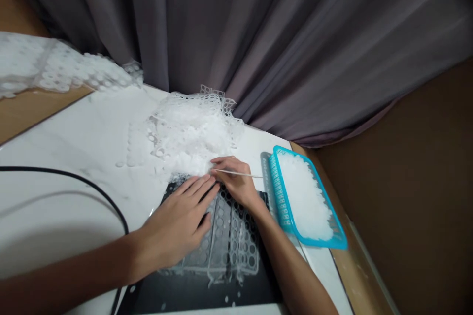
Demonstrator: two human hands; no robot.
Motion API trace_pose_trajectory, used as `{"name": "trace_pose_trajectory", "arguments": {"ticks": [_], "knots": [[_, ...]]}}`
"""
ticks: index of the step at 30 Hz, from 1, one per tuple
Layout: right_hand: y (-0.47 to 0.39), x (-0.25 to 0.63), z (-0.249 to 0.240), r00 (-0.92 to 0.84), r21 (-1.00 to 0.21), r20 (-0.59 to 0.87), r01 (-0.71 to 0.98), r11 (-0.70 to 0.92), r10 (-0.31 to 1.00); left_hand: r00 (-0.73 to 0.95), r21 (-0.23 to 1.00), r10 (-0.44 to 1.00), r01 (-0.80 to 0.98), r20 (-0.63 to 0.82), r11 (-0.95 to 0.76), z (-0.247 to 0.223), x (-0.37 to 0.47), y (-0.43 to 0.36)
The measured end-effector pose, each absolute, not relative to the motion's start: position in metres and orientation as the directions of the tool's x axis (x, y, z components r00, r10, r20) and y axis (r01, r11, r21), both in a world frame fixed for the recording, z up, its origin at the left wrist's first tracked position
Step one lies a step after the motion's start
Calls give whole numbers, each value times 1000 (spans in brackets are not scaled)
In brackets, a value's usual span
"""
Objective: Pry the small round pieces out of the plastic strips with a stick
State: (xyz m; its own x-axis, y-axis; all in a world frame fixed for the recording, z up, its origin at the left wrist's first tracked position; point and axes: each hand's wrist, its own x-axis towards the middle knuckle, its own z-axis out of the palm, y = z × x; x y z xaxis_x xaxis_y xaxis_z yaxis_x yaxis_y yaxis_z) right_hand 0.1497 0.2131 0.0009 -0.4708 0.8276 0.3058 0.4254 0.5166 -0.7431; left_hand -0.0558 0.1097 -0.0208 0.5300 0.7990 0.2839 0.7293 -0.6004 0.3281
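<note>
Head view: left hand [181,221] is open, fingers laid over the clear perforated sheets [219,229] on a black mat [185,298]. Right hand [238,184] has a thin white stick [240,173] pinched, near the scrap pile [195,128]. Blue basket [281,197] of white bits sits off to the right.

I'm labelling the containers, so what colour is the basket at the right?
The basket is bright blue, seen best in the head view.

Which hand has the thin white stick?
The right hand: its fingers pinch the thin white stick. The left hand differs, spread palm-down over the perforated plastic sheets.
</note>
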Motion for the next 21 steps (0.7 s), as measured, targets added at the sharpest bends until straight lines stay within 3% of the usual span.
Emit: {"name": "trace_pose_trajectory", "arguments": {"ticks": [9,21], "knots": [[209,151,-4,-420,-785,258,434,442,870,519,360,814,730,260,-581,-20,-55,109],[210,149,-4,-340,-889,206,327,321,918,539,311,802,740,258,-597,-15,-55,109]]}}
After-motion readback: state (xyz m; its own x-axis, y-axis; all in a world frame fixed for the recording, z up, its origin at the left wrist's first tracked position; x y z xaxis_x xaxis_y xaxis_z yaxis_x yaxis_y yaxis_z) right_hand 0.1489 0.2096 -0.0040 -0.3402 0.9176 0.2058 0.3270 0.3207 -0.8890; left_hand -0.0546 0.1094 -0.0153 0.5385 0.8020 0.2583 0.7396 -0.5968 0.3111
